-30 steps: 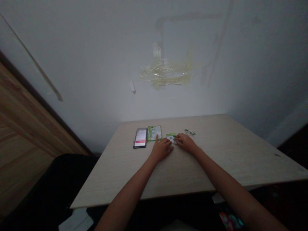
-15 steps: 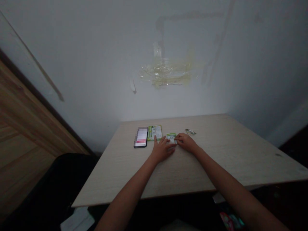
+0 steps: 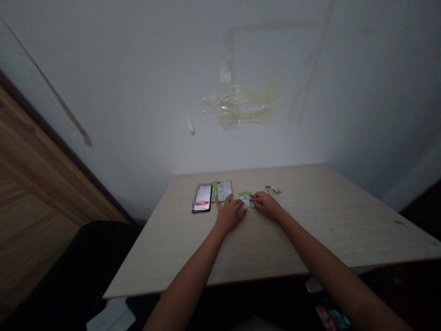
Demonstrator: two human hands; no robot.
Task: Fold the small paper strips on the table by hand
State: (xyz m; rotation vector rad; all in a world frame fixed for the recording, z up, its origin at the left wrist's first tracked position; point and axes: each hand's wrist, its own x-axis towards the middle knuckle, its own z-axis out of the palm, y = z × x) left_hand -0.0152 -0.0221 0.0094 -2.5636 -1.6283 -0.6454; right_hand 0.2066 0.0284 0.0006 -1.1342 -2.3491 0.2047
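A small green-and-white packet (image 3: 245, 197) lies flat on the table between my hands. My right hand (image 3: 267, 205) has its fingers closed at the packet's right edge, covering that side. My left hand (image 3: 229, 214) rests on the tabletop with its fingers spread. Its index and thumb side reach the lower edge of a larger green-and-white packet (image 3: 222, 189), while its other fingertips lie by the small packet's lower left corner. Whether they touch it, I cannot tell.
A phone (image 3: 202, 197) with its screen lit lies left of the larger packet. Behind my right hand is a small torn-looking wrapper piece (image 3: 273, 189). The pale wooden table (image 3: 310, 184) meets a wall (image 3: 144, 92) with peeling tape (image 3: 237, 105).
My left hand has shifted slightly left, its fingers drawing back from the small packet's lower edge. My right hand stays almost in place at the packet's right side.
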